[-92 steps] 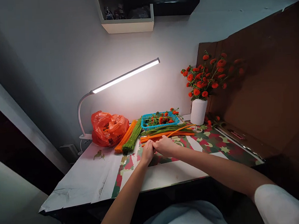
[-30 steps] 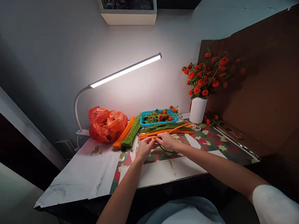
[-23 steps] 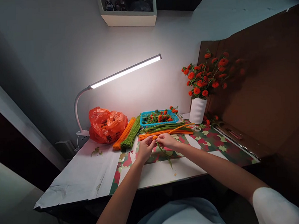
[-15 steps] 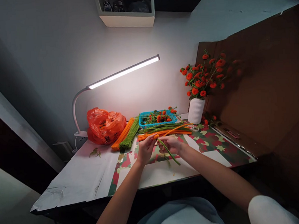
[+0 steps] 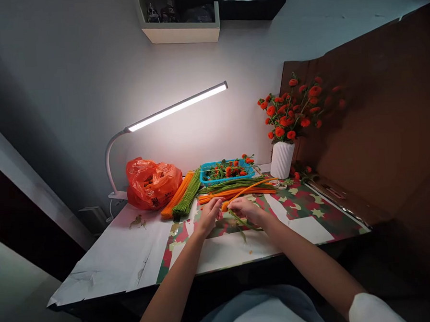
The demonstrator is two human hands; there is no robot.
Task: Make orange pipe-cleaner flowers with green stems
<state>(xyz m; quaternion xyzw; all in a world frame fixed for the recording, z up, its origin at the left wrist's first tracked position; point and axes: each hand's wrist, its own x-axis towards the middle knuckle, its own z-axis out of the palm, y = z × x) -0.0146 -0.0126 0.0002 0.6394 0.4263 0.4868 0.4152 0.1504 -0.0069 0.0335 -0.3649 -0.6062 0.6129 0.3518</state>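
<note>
Between my hands is a small orange fuzzy flower head, made of what looks like pipe cleaner. A green stem slants down to the right from it, and a loose orange pipe cleaner runs up to the right. My right hand pinches the flower where head and stem meet. My left hand is just left of the flower head, fingers curved and slightly apart, seemingly holding nothing. Behind the hands lie orange pipe cleaners and green pipe cleaners.
A blue basket holds small orange flowers. Left of it lie green and orange bundles beside a red plastic bag. A white vase of orange flowers stands right, near a brown cardboard panel. A lamp shines above.
My left fingers have come off the flower head and sit slightly left of it. The flower has dropped a little, and its green stem lies flatter, pointing more to the right.
</note>
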